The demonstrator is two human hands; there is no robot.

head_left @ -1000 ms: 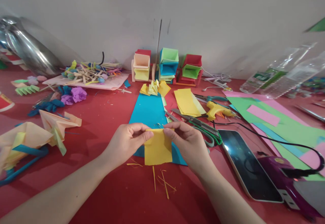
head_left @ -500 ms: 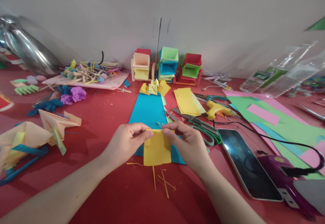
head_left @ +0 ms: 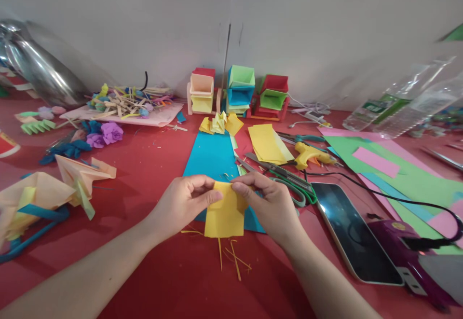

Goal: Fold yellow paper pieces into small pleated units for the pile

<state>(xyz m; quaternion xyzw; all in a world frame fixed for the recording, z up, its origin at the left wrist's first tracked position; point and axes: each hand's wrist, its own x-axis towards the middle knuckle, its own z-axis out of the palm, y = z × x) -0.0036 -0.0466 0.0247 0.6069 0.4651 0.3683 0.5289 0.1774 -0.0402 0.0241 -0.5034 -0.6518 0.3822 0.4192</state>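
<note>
the left hand and right hand each pinched the far edge of the yellow sheet, partly over the blue card. it looked trimmed, with slivers nearby, but unshaped; what remained, i couldn't tell. the phone crowded the right; leftward room was wider.

A red table bears a phone right of the right hand and peach paper left of the left hand. A blue sheet extends beyond them; thin yellow strips lie nearer.
</note>
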